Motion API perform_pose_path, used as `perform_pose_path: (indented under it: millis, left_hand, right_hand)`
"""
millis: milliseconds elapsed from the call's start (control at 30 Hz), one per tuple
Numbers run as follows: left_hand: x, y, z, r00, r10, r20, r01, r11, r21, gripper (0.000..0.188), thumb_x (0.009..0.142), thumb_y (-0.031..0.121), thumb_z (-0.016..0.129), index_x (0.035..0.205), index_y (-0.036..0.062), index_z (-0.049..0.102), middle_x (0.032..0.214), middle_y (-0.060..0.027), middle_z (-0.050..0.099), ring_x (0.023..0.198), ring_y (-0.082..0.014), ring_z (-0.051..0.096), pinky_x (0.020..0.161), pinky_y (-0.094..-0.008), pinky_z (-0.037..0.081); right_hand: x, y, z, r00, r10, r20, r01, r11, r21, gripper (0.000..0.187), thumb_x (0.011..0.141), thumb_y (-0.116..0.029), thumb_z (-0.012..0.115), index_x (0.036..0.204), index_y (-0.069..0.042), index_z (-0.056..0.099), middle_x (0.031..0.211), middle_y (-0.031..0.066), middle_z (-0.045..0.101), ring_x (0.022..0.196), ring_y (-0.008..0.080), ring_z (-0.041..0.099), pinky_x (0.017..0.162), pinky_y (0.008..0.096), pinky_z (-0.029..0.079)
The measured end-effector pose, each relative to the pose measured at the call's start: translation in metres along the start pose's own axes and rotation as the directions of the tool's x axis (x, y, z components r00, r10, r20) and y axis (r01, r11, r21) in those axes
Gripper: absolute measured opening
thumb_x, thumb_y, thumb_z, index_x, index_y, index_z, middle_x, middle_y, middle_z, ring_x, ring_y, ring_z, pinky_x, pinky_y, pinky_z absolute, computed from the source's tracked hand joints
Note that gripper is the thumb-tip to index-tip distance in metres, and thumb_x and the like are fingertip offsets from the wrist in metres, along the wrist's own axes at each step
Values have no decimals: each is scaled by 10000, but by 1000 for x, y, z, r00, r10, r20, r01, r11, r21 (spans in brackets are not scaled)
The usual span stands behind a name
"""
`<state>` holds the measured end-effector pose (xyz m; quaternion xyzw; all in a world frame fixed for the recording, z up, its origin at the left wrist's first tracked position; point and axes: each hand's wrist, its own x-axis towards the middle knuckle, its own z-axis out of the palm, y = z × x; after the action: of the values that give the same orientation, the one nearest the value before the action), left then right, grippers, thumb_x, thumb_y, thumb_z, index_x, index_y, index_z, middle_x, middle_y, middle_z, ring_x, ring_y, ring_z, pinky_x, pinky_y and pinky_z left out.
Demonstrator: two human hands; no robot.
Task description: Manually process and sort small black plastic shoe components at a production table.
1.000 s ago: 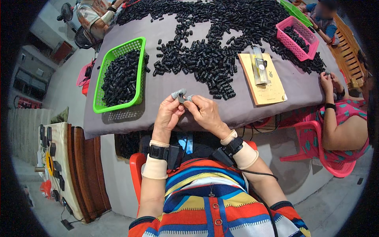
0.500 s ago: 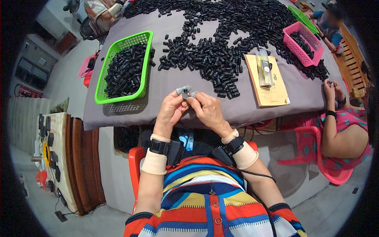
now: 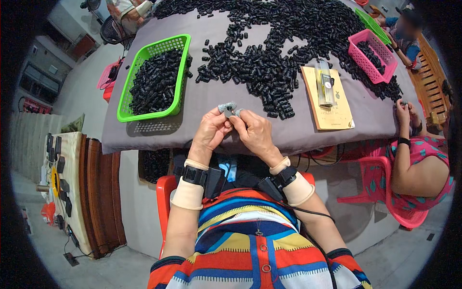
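Over the near edge of the table, my left hand [image 3: 210, 129] and my right hand [image 3: 256, 132] meet, fingers pinched together. Between the fingertips sits a small dark grey piece [image 3: 228, 114], partly covered by the fingers; its exact kind is too small to make out. Grey coverings wrap a fingertip on each hand. Beyond them, a heap of small black cylindrical parts [image 3: 269, 72] spreads over the grey cloth. To the left, a green plastic basket [image 3: 122, 104] holds many similar black parts.
Right of the heap, a yellow booklet [image 3: 335, 118] lies under a clear case holding a caliper-like tool [image 3: 326, 86]. A pink basket [image 3: 383, 77] stands farther right. At the right edge another person's hands [image 3: 408, 113] work. My red chair [image 3: 166, 190] is beneath me.
My hands stay together, with small finger movements around the grey piece. The whole view has shifted slightly; the things on the table stay in place.
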<state>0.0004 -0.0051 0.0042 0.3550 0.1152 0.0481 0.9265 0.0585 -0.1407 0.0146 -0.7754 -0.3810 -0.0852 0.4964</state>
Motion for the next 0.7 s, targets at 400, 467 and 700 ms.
perform_pose_path:
  millis: [400, 467, 700]
  left_hand:
    - [0, -1, -4, 999, -1, 49, 2, 999, -38, 185, 858, 66, 507, 1025, 0, 551, 809, -48, 571, 604, -85, 491, 533, -205, 419]
    - [-1, -1, -4, 999, -1, 48, 3, 999, -37, 188, 859, 65, 504, 1029, -3, 548, 807, -49, 568, 603, -85, 490, 533, -205, 419]
    - [-2, 0, -1, 998, -7, 60, 10, 999, -40, 183, 856, 62, 507, 1019, -6, 552, 805, -52, 571, 604, -84, 492, 528, -207, 419]
  right_hand:
    - [-1, 1, -6, 1000, -11, 26, 9, 998, 64, 197, 806, -216, 581, 710, -50, 533, 655, 106, 549, 561, 289, 547, 470, 365, 399]
    - [-1, 0, -6, 1000, -8, 27, 7, 998, 64, 201, 806, -218, 580, 709, -47, 534, 656, 106, 550, 561, 290, 548, 472, 365, 400]
    - [0, 1, -6, 999, -6, 31, 4, 999, 42, 221, 808, -236, 575, 697, -49, 531, 640, 107, 545, 550, 293, 545, 466, 368, 400]
